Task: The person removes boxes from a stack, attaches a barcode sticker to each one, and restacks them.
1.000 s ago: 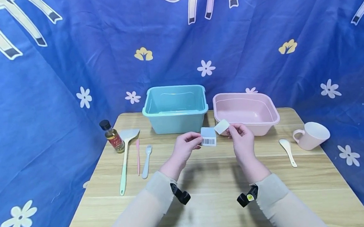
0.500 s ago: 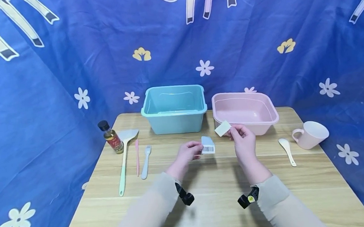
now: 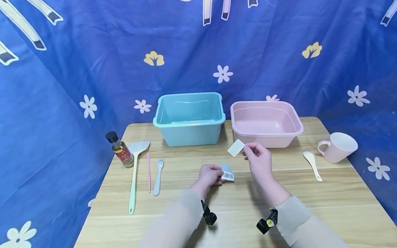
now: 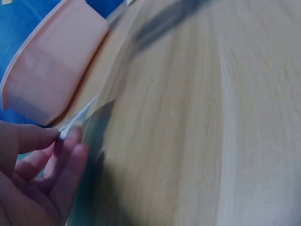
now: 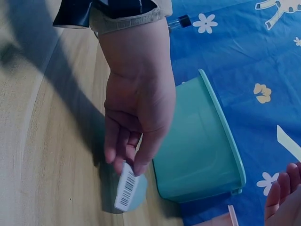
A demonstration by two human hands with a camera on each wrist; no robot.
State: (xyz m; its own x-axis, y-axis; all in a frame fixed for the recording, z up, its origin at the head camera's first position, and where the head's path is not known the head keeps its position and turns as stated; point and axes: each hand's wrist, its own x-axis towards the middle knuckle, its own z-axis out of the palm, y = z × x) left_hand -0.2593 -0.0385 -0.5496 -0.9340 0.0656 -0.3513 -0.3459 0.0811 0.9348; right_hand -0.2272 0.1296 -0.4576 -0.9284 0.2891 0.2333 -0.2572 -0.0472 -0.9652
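Observation:
My left hand (image 3: 216, 174) pinches a small pale blue packet with a barcode label (image 3: 227, 173) and holds it low, close to the wooden table (image 3: 233, 207). In the right wrist view the packet (image 5: 127, 190) hangs from the left hand (image 5: 129, 165), in front of the teal bin (image 5: 202, 155). A little higher, my right hand (image 3: 247, 151) pinches a small white rectangular piece (image 3: 235, 148) in front of the pink basin (image 3: 266, 123). The left wrist view shows the packet's edge (image 4: 77, 120) between my fingers (image 4: 47, 169).
A teal bin (image 3: 189, 119) and the pink basin stand at the back of the table. At the left lie a small oil bottle (image 3: 120, 149), a green spatula (image 3: 134, 175), a pink stick (image 3: 149, 170) and a blue fork (image 3: 158, 176). A white spoon (image 3: 311, 163) and a pink mug (image 3: 338, 148) are at the right.
My left hand has come down and back toward the table with the barcode packet. My right hand has shifted slightly left and down, still pinching the white piece.

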